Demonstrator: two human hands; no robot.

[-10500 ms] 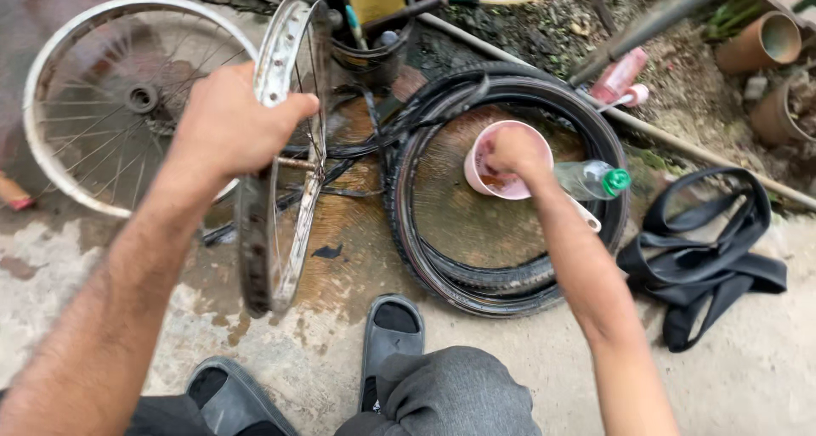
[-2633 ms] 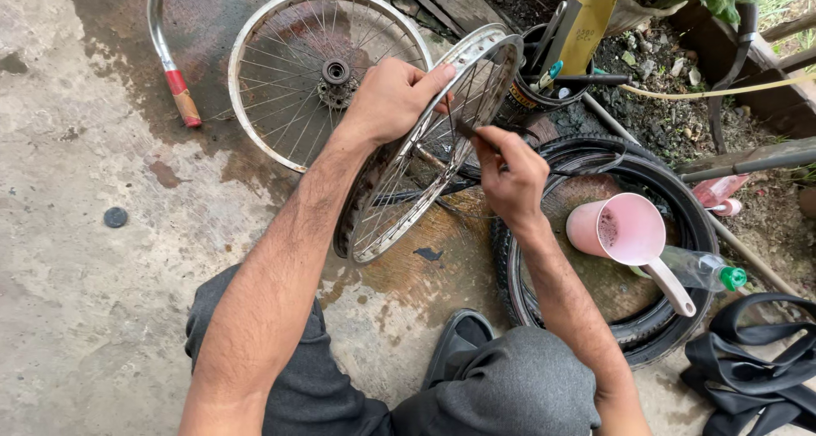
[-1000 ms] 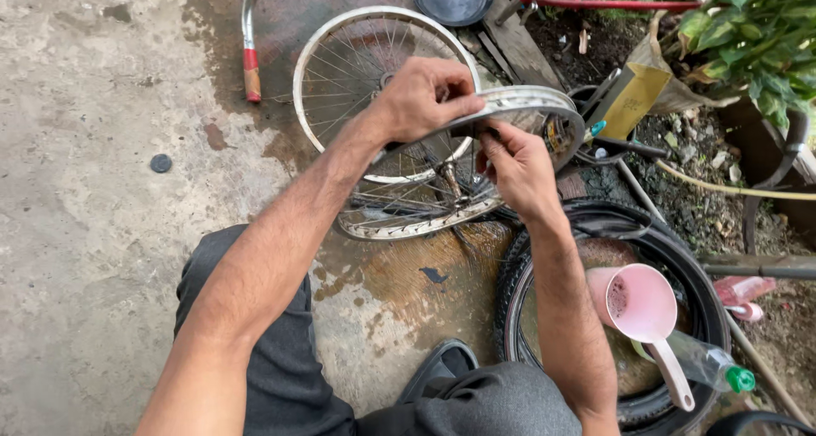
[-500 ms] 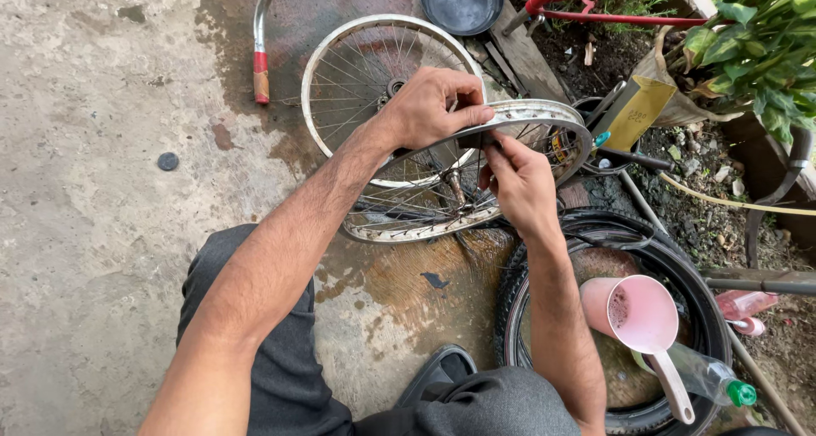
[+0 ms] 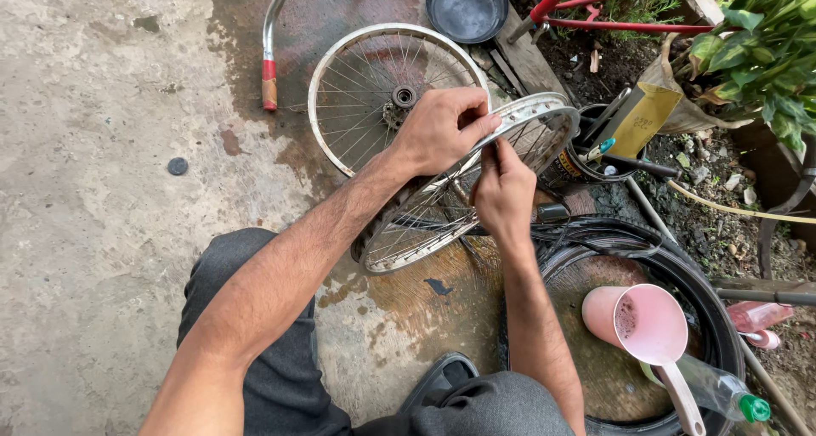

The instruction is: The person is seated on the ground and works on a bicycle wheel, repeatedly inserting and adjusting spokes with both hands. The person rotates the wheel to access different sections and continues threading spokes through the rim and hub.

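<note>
— While the tilted wheel rim [image 5: 510,126] stands on the wet concrete floor [image 5: 110,189], where are the hands?

— The left hand [image 5: 442,130] is closed over its top edge. The right hand [image 5: 503,189] pinches at the rim's inner side, just below; what it pinches I cannot tell.

— Around it?

— A second spoked wheel [image 5: 374,87] lies flat behind. A black tyre [image 5: 705,317] lies to the right, a pink scoop [image 5: 650,325] and a green-capped bottle [image 5: 722,393] on it. A dark pan [image 5: 466,7] sits farther back.
</note>
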